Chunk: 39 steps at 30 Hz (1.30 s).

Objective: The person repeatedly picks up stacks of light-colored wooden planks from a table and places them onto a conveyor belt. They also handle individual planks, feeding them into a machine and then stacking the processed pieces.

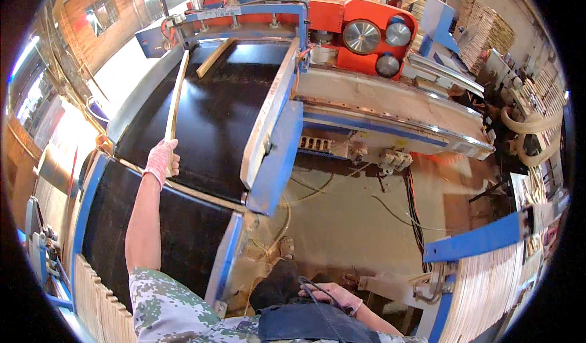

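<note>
The left arm is stretched forward and up from the lower edge, almost straight, with the forearm bare below a camouflage sleeve. The left hand (162, 158) wears a pink glove and its fingers are curled closed. The right arm is bent low, close to the body. The right hand (332, 295), also in a pink glove, lies flat at the waist with fingers loosely spread.

hands: two, both gloved, left hand (161, 160) and right hand (332, 295)
wooden strips on the belt: two, a long strip (175, 102) gripped at its near end by the left hand, and a shorter strip (213, 57) well beyond that hand
black belts: two, far belt (213, 123) under the left hand, near belt (165, 239) below it
round metal wheels: three (361, 36), far ahead of the right hand
pale hoses: two (531, 126), far right of the right hand
</note>
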{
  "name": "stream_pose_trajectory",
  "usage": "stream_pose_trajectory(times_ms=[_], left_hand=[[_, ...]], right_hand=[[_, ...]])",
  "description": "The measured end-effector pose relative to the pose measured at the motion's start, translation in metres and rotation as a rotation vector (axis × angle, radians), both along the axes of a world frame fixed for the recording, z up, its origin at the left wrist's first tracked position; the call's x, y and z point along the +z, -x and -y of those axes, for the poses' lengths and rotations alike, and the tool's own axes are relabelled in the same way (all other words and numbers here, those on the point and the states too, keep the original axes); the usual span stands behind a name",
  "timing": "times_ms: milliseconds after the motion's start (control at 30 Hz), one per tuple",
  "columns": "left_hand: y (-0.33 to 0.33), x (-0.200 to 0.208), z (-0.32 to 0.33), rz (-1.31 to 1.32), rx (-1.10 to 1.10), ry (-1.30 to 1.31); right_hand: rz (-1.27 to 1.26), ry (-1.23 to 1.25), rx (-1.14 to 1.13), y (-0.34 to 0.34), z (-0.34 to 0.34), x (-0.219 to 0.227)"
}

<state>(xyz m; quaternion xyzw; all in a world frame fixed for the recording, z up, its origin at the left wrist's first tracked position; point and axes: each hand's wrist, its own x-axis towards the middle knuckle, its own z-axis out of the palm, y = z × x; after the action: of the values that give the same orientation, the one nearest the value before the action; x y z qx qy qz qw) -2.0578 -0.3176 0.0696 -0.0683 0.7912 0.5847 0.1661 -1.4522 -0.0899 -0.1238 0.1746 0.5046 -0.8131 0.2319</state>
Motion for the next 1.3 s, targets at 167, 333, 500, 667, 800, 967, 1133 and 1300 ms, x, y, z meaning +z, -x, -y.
stream_pose_trajectory(times_ms=[167,333,500,667,800,967,1133,1300], left_hand=[[0.116,0.011,-0.036,0.060,0.009,0.165],[0.181,0.023,-0.049,-0.023,-0.091,0.208],[0.202,0.000,-0.080,-0.011,-0.009,0.359],[0.197,0.009,-0.087,0.004,-0.084,0.311],[0.196,0.015,-0.068,0.001,-0.025,0.307],[0.169,0.016,-0.084,-0.064,-0.105,0.285],[0.210,0.006,-0.018,-0.011,-0.100,0.295],[0.196,-0.010,-0.005,0.123,-0.139,0.058]], right_hand=[[0.035,-0.128,0.058,0.054,-0.016,0.033],[0.212,0.248,-0.332,0.032,-0.052,0.031],[0.309,0.290,-0.495,-0.032,-0.075,0.025],[0.436,0.236,-0.789,-0.087,-0.123,-0.037],[0.381,-0.263,-0.952,-0.088,-0.152,-0.031],[0.536,-1.068,-0.433,-0.154,-0.186,0.002],[0.215,-1.089,-0.488,-0.100,-0.202,0.085],[-0.296,-0.165,-0.443,0.003,-0.123,0.135]])
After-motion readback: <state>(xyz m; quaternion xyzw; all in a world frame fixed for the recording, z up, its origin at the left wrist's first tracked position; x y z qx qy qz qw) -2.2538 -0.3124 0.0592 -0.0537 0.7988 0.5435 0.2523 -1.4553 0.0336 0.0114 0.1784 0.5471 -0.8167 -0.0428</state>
